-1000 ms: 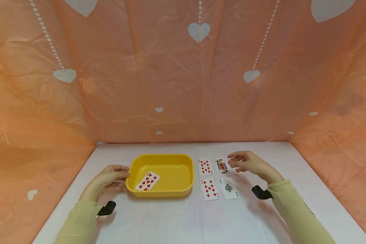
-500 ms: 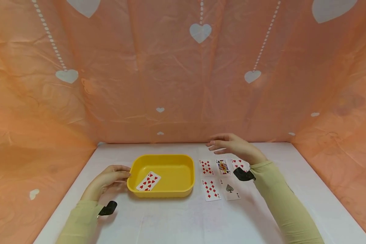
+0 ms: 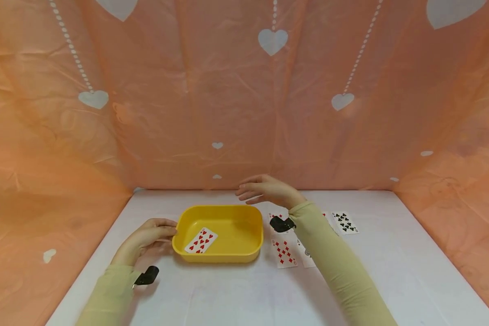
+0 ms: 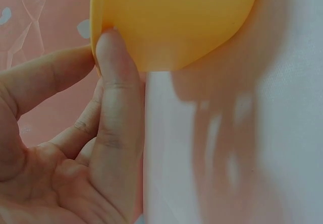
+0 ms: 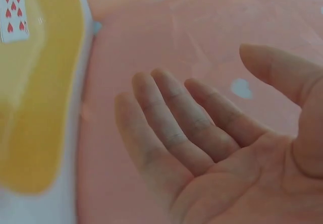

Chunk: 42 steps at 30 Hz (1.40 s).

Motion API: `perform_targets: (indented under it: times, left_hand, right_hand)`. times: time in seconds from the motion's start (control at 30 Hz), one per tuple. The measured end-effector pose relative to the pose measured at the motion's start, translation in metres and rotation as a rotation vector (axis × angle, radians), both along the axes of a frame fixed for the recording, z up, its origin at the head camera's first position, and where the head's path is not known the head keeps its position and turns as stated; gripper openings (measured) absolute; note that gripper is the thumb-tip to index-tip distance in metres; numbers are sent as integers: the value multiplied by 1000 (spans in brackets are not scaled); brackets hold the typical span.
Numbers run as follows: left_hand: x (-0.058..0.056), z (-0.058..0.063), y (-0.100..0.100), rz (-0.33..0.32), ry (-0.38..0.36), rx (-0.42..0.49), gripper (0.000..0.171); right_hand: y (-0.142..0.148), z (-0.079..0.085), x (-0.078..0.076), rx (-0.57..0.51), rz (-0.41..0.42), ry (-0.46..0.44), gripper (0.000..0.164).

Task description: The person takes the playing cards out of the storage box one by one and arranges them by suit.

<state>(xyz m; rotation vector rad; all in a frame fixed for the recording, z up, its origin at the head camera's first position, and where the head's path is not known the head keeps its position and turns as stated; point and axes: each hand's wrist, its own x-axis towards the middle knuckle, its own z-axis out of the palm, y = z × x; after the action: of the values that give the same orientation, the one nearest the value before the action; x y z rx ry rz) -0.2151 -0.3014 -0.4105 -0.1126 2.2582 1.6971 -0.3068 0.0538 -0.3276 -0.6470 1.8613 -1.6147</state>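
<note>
My left hand pinches the left rim of a yellow plastic tray. In the left wrist view the thumb and index finger meet at the tray's edge. Inside the tray, toward its left, a playing card with red hearts lies face up. My right hand is raised near the tray's far right corner, its fingers loosely extended. The right wrist view shows its palm and fingers bare, holding nothing. Below the right forearm lie face-up playing cards, several of them partly hidden by the sleeve.
On the white table, a diamonds card lies right of the tray. A clubs card is farther right. Behind the table hangs an orange cloth with white hearts, and cloth sides rise left and right.
My right hand has moved left and a little upward, from over the cards to near the tray's far right corner. The clubs card has come into sight. My left hand stays at the tray's rim.
</note>
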Motion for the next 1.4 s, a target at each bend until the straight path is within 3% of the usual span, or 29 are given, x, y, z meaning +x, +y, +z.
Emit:
perform_targets:
  times: [0.33,0.6,0.8,1.13,1.4]
  left_hand:
    - [1,0,5,-19,11,9,41]
    - [0,-1,4,-36,24,34,40]
    - [-1,-2,2,-30,16,27,39]
    - [-1,-2,3,-19,16,-12,40]
    - [-1,-1,4,-27,29,-9,39]
  right_hand:
    - [-49,-36,-13,61,4,-110,37]
    - [-73,-62,-14,123,36,-176,41]
    - [-86,-76,-9,245,67,-152,43]
    - [-103,-79,0,320,41,-250,42]
    - [-111,-81,3,360,62,-258,38]
